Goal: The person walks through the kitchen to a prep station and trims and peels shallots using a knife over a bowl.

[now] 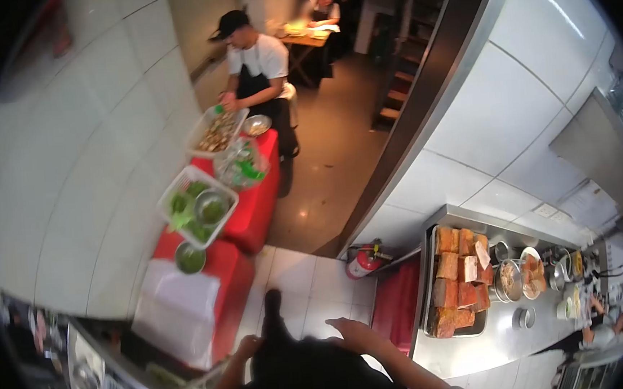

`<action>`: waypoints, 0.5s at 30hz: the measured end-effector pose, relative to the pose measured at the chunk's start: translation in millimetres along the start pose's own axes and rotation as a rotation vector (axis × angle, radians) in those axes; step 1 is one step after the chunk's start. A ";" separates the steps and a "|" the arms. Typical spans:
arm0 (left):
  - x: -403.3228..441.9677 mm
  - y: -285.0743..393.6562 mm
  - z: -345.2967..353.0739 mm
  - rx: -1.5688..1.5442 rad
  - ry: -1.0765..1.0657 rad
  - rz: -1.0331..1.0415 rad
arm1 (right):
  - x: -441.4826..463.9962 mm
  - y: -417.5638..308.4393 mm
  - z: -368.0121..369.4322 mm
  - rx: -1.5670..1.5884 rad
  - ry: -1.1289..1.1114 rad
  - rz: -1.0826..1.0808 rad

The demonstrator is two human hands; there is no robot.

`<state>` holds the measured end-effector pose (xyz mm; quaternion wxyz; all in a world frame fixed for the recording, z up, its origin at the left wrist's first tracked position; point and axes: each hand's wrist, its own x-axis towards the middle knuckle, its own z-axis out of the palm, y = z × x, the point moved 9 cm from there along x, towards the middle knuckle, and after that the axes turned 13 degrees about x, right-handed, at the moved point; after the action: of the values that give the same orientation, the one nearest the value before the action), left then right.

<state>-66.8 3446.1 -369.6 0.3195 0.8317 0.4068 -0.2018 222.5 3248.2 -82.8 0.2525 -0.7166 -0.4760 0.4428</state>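
My left hand point(248, 346) is low in the view, beside the dark clothing point(303, 379) on my body. Its fingers are small and partly covered, so their pose is unclear. On the other side of that clothing, my right hand point(348, 332) has its fingers stretched out, and I see nothing held in it. A dark shoe point(273, 309) shows on the tiled floor between the two hands. Left of my left hand, a white sheet point(175, 309) lies over a red chest point(234, 276).
A steel counter point(438, 355) at right bears a tray point(425, 324) of browned meat blocks point(446, 266) and several bowls. A fire extinguisher point(363, 263) stands by the doorway. Baskets of greens point(182, 211) and mushroom-like pieces point(218, 132) sit near a seated co-worker point(256, 68).
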 end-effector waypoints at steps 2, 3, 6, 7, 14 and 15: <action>63.9 -17.7 -20.8 0.141 -0.024 0.141 | 33.4 12.8 -8.9 -0.041 -0.055 0.056; 85.4 -10.7 -44.4 0.219 0.007 0.306 | 48.5 14.4 -15.0 -0.065 -0.092 0.078; 156.9 -12.2 -103.0 0.257 -0.046 0.517 | 92.1 3.4 -47.6 -0.060 -0.033 0.116; 192.6 -18.3 -109.9 0.151 -0.175 0.410 | 108.3 -8.3 -66.3 -0.045 -0.001 0.105; 336.2 82.8 -219.4 -0.167 -0.358 0.339 | 157.4 -10.2 -153.1 0.103 0.267 0.295; 349.5 119.0 -232.4 -0.232 -0.386 0.383 | 163.4 1.9 -155.5 0.119 0.215 0.376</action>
<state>252.0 3743.8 -368.0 0.5163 0.7975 0.1942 -0.2444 384.7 3404.7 -74.0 0.2565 -0.8197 -0.2775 0.4305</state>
